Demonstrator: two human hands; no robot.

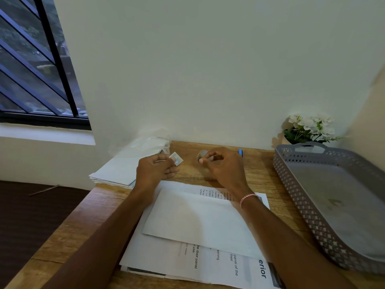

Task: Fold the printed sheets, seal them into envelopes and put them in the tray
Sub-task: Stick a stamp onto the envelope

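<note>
A white envelope (200,217) lies face down on a stack of printed sheets (208,265) at the table's near middle. Beyond it, my left hand (155,170) pinches a small stamp-like square (176,158) between thumb and forefinger. My right hand (223,165) is closed on a small round object (201,154), partly hidden by my fingers; I cannot tell what it is. A pile of blank envelopes (118,172) sits at the far left corner. The grey perforated tray (295,197) stands on the right with nothing in it.
A clear plastic wrapper (150,142) lies on the envelope pile by the wall. A blue pen (240,152) peeks out behind my right hand. White flowers in a pot (310,128) stand in the back right corner. The wooden table (83,217) ends at the left.
</note>
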